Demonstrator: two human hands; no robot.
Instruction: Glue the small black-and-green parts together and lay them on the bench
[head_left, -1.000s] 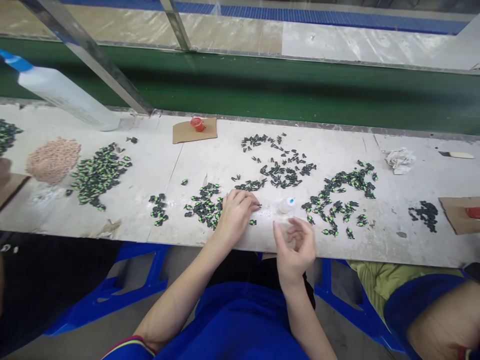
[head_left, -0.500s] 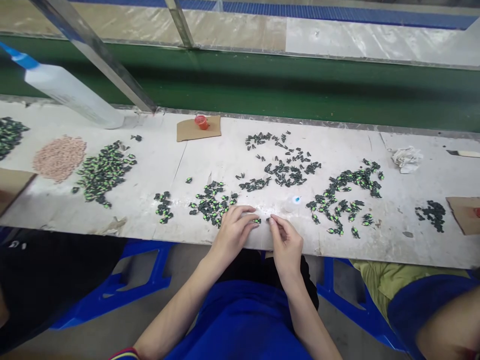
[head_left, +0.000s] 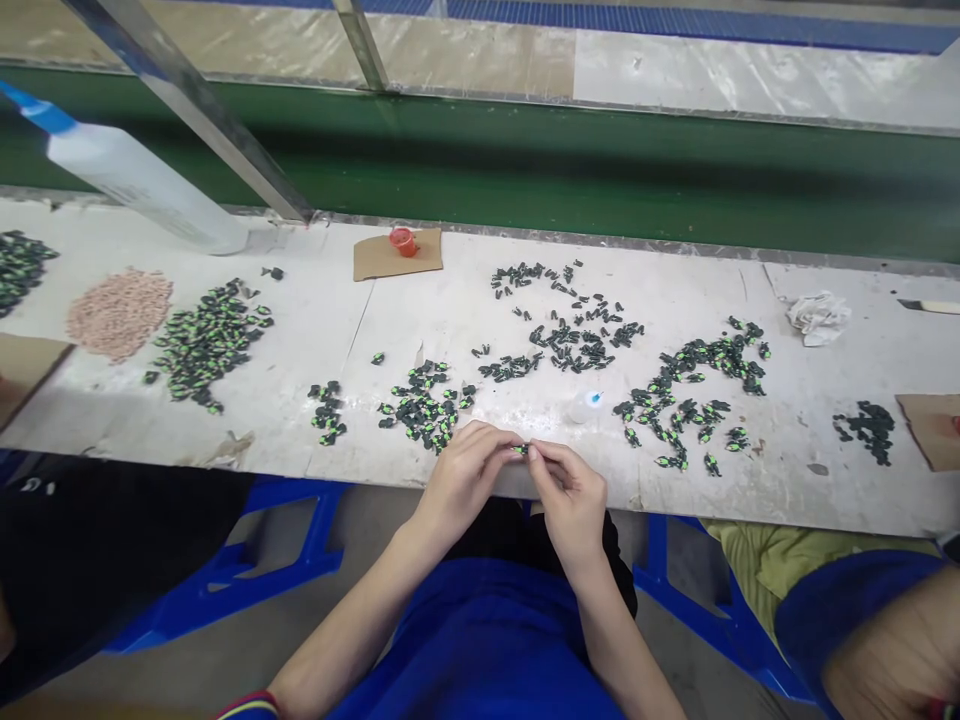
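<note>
R hand (head_left: 574, 487) moved to L hand (head_left: 466, 468) (both grips pinching 1 blk/grn pc (head_left: 520, 449)), 1 sm btl (head_left: 583, 407) nr.

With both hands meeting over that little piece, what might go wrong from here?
1. The small black-and-green piece sits at the fingertips of the left hand and right hand; it might slip, perhaps off the nearby front edge of the table.
2. The small blue-tipped bottle is just beyond the right hand, so a bump could tip it.
3. The left hand could scatter the loose pile beside it.
</note>
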